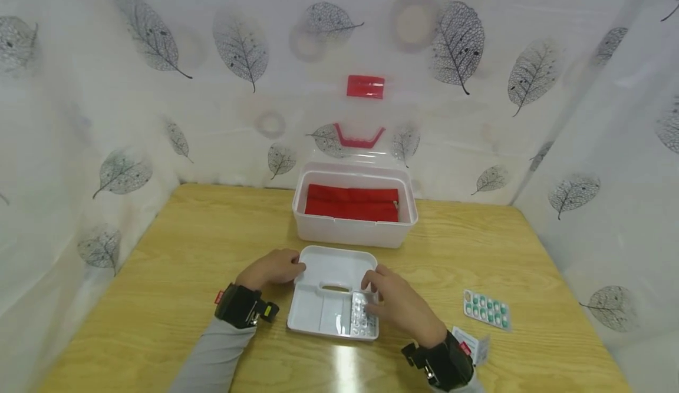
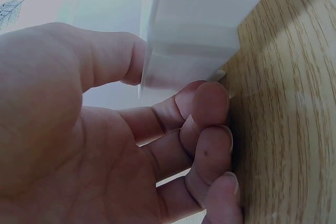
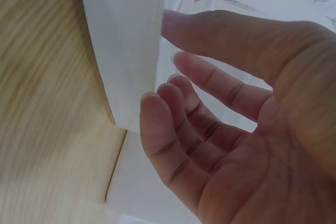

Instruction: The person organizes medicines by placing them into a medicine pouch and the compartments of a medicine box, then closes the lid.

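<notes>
Both hands clasp the white tray (image 1: pixel 318 263): left hand (image 1: pixel 270 268), right hand (image 1: pixel 400 304); no writing readable.

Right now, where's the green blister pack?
Head view: the green blister pack lies flat on the wooden table, to the right of the white tray, just beyond the right hand.
</notes>
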A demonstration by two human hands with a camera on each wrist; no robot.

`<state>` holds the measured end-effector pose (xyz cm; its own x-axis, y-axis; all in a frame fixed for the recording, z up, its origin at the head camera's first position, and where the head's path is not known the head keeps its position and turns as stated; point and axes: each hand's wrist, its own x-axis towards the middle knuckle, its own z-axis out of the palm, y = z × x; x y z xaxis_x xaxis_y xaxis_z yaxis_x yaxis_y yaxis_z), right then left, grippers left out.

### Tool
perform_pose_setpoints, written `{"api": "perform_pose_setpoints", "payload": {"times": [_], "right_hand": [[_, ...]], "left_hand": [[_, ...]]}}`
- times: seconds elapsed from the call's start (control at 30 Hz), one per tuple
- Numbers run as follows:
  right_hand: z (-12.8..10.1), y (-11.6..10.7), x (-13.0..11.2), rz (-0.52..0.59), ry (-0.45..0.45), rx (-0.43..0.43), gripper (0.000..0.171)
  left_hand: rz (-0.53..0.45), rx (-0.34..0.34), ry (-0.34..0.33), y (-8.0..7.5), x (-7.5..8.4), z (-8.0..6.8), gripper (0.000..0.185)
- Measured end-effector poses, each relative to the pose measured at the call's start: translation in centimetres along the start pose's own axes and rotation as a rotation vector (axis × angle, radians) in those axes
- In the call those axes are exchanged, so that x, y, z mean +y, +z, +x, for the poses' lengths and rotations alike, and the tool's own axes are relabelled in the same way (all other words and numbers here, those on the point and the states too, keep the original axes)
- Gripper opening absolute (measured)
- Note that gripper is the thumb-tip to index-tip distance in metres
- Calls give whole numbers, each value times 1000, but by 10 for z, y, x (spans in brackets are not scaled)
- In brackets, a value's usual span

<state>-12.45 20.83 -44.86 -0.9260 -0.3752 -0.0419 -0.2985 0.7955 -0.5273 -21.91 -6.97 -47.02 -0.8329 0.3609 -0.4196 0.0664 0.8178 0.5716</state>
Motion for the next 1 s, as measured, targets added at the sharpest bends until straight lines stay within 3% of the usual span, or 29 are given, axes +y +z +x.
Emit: {"api": "perform_pose_setpoints", "payload": {"times": [0.43,0.6,0.83,1.0], "right_hand": [[-12,-23,3,2,27,25,24],[-28,-46,10,-19,114,56,22],[-64,-83,43,-52,202,90,28],[-85,-97,74,-79,284,86,33]], "left_hand": [[1,-28,-23,-3,1,-2,23],[1,-38,-23,-3,0,-1,27],[32,-19,37,-4,-5,1,30],[26,-20,37,-4,-6,1,30]]}}
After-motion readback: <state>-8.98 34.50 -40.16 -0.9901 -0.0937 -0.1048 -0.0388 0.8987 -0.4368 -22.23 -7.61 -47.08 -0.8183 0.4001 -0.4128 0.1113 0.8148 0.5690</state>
